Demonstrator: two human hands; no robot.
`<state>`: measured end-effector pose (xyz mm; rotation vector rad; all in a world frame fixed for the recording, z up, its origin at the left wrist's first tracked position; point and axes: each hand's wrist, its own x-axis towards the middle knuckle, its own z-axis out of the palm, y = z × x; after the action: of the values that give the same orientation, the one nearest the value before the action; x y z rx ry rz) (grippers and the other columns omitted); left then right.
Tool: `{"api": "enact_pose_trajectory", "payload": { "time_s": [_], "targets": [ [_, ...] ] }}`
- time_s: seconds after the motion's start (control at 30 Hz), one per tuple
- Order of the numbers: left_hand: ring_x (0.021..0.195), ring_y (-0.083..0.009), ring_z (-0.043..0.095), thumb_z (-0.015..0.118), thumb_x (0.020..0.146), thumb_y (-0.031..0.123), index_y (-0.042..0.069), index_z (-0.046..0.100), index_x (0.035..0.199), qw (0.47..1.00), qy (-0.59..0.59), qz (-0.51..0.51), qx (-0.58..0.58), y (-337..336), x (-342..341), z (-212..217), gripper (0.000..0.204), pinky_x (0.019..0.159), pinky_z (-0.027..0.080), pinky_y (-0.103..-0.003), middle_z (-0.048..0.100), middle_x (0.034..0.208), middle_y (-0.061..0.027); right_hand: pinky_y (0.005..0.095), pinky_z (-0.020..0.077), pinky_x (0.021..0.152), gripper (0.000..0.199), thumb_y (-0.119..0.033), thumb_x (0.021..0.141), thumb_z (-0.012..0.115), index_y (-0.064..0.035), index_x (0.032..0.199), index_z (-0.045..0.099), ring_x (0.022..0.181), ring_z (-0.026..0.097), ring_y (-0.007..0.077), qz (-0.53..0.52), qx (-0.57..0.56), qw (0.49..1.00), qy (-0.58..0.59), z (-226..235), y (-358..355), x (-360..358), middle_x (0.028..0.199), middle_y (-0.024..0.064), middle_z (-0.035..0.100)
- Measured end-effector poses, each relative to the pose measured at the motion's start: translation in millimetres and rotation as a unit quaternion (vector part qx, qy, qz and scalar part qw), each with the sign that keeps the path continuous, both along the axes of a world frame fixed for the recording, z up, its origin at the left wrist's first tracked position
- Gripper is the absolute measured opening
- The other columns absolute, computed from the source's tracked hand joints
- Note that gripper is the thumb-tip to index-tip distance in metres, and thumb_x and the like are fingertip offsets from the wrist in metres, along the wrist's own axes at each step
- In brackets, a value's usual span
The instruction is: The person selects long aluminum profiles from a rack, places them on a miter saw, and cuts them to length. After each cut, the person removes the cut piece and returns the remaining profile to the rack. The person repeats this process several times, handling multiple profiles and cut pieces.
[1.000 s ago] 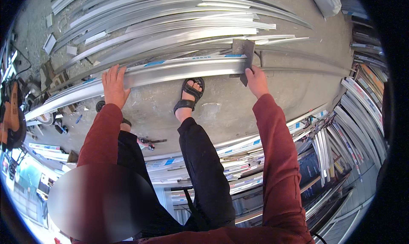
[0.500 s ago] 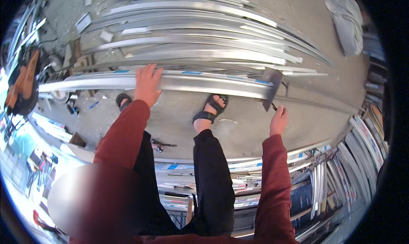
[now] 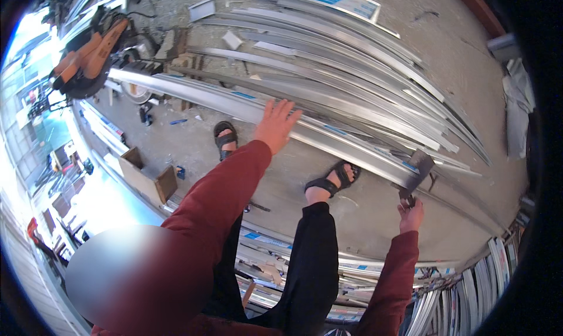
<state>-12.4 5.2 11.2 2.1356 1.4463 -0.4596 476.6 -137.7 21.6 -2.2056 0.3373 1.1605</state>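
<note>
A long silver aluminium profile [image 3: 352, 151], with blue-marked film along its top, runs slantwise across the view above my feet. My left hand [image 3: 278, 126] lies over its middle, fingers stretched and slightly apart on the metal. At the profile's right end stands a dark flat plate [image 3: 419, 170], upright against or very near that end. My right hand [image 3: 411, 214] is closed on the plate's lower edge; the fingertips are partly hidden there. The left end of the profile reaches toward an orange and black power saw [image 3: 88, 66].
Many loose metal profiles [image 3: 346, 60] lie on the floor beyond the long one. A small cardboard box [image 3: 148, 177] stands at left. Stacked profiles [image 3: 469, 295] fill the near right, and a grey crumpled cover [image 3: 517, 110] lies at far right. My sandalled feet [image 3: 337, 180] stand close to the profile.
My view has turned, so the scene appears tilted and shifted right, with more of the saw showing. My left hand stays on the profile. My right hand now sits closer against the plate.
</note>
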Motion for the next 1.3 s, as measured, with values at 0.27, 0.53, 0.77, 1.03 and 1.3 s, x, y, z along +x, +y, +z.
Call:
{"api": "enact_pose_trajectory", "payload": {
  "time_s": [0.27, 0.53, 0.77, 1.03, 1.3],
  "targets": [
    [0.141, -0.0323, 0.024, 0.076, 0.074, 0.033, 0.016, 0.030, 0.146, 0.998, 0.011, -0.045, 0.041, -4.5, -5.9, 8.7, 0.088, 0.114, 0.013, -0.055, 0.033, 0.147, -0.0133, 0.0429, 0.0549, 0.082, 0.031, -0.030, 0.098, 0.051, -0.0056, 0.117, 0.046, 0.091, 0.064, 0.0273, -0.127, 0.011, 0.991, 0.033, -10.1, -14.8, 11.5, 0.113, 0.0128, 0.056],
    [0.139, -0.0359, 0.025, 0.078, 0.071, 0.034, 0.014, 0.031, 0.146, 0.975, -0.008, 0.220, -0.033, -89.8, -119.1, 104.3, 0.091, 0.114, 0.017, -0.053, 0.029, 0.149, -0.0177, 0.0525, 0.0367, 0.101, 0.069, -0.042, 0.094, 0.054, -0.0147, 0.149, 0.021, 0.128, 0.044, 0.0360, 0.000, -0.036, 0.996, 0.078, 60.2, -33.8, -97.7, 0.156, 0.0108, 0.015],
    [0.133, -0.0357, 0.036, 0.083, 0.063, 0.030, 0.014, 0.039, 0.141, 0.810, 0.025, 0.582, -0.060, -293.3, -299.3, 227.7, 0.091, 0.109, 0.030, -0.047, 0.036, 0.145, -0.0187, 0.0465, 0.0339, 0.097, 0.058, -0.034, 0.092, 0.051, -0.0144, 0.144, 0.033, 0.117, 0.053, 0.0281, 0.246, -0.063, 0.966, 0.042, 171.3, 52.5, -331.1, 0.146, 0.0062, 0.037],
    [0.131, -0.0353, 0.041, 0.082, 0.067, 0.032, 0.011, 0.040, 0.140, 0.665, -0.049, 0.744, -0.039, -422.5, -402.1, 259.5, 0.087, 0.108, 0.037, -0.040, 0.040, 0.144, -0.0199, 0.0417, 0.0334, 0.103, 0.065, -0.026, 0.091, 0.052, -0.0013, 0.147, 0.029, 0.122, 0.049, 0.0312, 0.454, 0.106, 0.884, -0.025, 271.3, 166.9, -608.0, 0.146, 0.0164, 0.038],
    [0.120, -0.0327, 0.052, 0.082, 0.069, 0.030, 0.003, 0.048, 0.133, 0.533, -0.114, 0.838, 0.035, -435.0, -536.5, 312.6, 0.077, 0.102, 0.042, -0.038, 0.054, 0.128, -0.0200, 0.0425, 0.0304, 0.109, 0.061, -0.031, 0.094, 0.053, 0.0089, 0.138, 0.037, 0.129, 0.041, 0.0389, 0.694, 0.438, 0.506, -0.266, 356.6, 292.2, -922.2, 0.139, 0.0283, 0.043]
  ]
}}
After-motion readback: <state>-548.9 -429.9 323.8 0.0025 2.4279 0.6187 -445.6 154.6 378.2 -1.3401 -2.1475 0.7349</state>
